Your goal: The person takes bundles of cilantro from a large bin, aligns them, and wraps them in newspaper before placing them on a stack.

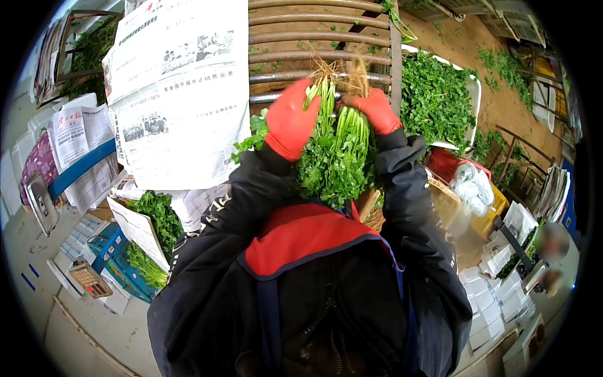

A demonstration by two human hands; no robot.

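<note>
Both red-gloved hands are closed around one bunch of leafy greens [333,157] held upright, roots at twelve o'clock and leaves at six, the left hand [290,119] gripping lower and wider than the right hand [375,108].

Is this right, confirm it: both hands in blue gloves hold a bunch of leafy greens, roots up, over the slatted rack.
Not quite. The gloves are red, not blue: the head view shows the left hand and right hand in red gloves. The rest stands: they hold the greens, roots up, over the slatted rack.
</note>
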